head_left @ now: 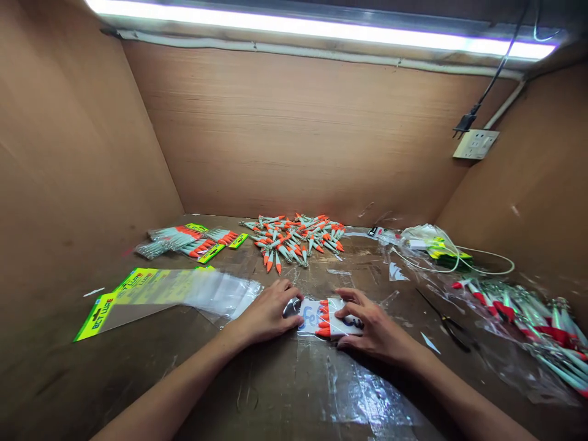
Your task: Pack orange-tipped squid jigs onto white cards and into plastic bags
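Observation:
In front of me lies a small row of orange-tipped fishing lures [324, 318], partly covered by white card and clear plastic. Blue lettering shows on the white card [309, 315] at their left. My left hand [271, 309] pinches the left edge of the clear plastic between thumb and fingers. On the right, my right hand [367, 321] curls over another white piece [339, 306], its fingers and thumb gripping that end. The far ends of the lures are hidden under this piece and my right hand.
Loose lures [298, 236] are heaped at the back. Packed lures [186, 239] and fanned header bags [151, 288] lie left. At right are pliers [452, 331], a white cord [487, 260] and red-and-white lures [528, 312] on plastic. Wooden walls [298, 135] enclose the table.

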{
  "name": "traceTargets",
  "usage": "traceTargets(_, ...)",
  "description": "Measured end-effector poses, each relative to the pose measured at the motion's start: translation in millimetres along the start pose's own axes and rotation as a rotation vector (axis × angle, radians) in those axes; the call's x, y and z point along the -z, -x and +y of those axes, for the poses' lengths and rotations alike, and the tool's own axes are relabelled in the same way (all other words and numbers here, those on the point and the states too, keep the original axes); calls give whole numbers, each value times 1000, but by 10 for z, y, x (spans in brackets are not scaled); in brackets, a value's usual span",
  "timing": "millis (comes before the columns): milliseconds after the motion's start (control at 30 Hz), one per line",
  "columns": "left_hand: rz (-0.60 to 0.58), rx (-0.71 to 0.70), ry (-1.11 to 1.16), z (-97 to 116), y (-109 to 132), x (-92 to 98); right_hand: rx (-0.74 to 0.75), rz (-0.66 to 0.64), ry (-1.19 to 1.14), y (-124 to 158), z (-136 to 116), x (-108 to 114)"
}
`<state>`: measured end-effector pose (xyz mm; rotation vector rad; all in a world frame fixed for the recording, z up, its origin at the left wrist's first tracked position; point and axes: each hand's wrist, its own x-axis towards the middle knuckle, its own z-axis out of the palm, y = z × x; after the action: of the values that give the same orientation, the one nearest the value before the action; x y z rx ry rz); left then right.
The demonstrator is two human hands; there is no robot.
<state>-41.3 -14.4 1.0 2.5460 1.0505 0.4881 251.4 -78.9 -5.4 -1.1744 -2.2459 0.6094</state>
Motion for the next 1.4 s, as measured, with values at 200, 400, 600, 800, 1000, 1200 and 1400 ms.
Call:
traceTargets(200,-50,-12,7,65,2,44,12,33,-38,-10,48,40)
traceTargets(400,-191,-132,63,130,-6,-143,10,-100,38,28,12,111)
traceTargets(600,-232,-159,62,97,6,-264,56,-147,23,52,-5,183)
traceTargets(800,-247,-146,76,179,-47,-238,39,-164,3,32,8,157)
traceTargets(1000,-333,-144,-32,287,-209,-252,65,-132,-28,22,76,124)
traceTargets(1200,-208,-163,12,376,-339,-449,126,-41,-43,16,80,124)
traceTargets(1400,-53,-194,40,616,-385,-568,171,213,-40,-4,-19,50)
